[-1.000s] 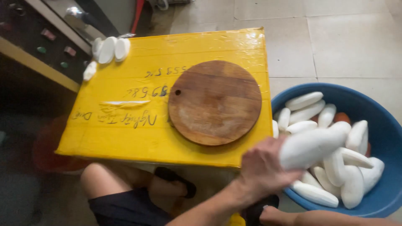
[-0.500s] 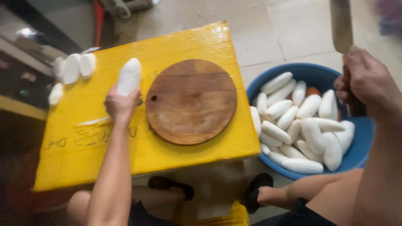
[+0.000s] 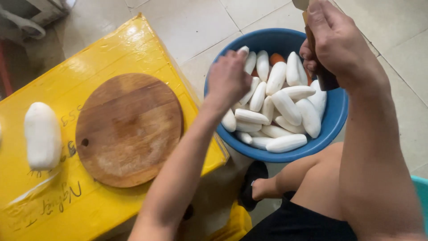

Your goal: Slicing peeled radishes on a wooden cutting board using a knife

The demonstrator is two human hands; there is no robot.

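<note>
- Over the blue basin point(image 3: 332, 129), at about two o'clock in the view, the left hand point(image 3: 228, 79) reaches in, fingers curled down onto the peeled white roots point(image 3: 285, 107) at the basin's near-left side; its grip looks partly closed, but I cannot tell whether it has one held
- Toward one o'clock, the right hand point(image 3: 339, 42) is raised above the basin's far rim, its grip wrapped tight around a dark knife handle point(image 3: 327, 78), the blade running out of the top of the view
- One orange piece point(image 3: 277, 58) shows among the white roots at the far side
- At nine o'clock a single peeled white root point(image 3: 42, 136) lies on the yellow worktop point(image 3: 129, 40), just beside and apart from the round wooden cutting board point(image 3: 129, 129)
- Bare knees and a black sandal point(image 3: 252, 183) show at six o'clock on the tiled floor point(image 3: 401, 35)
</note>
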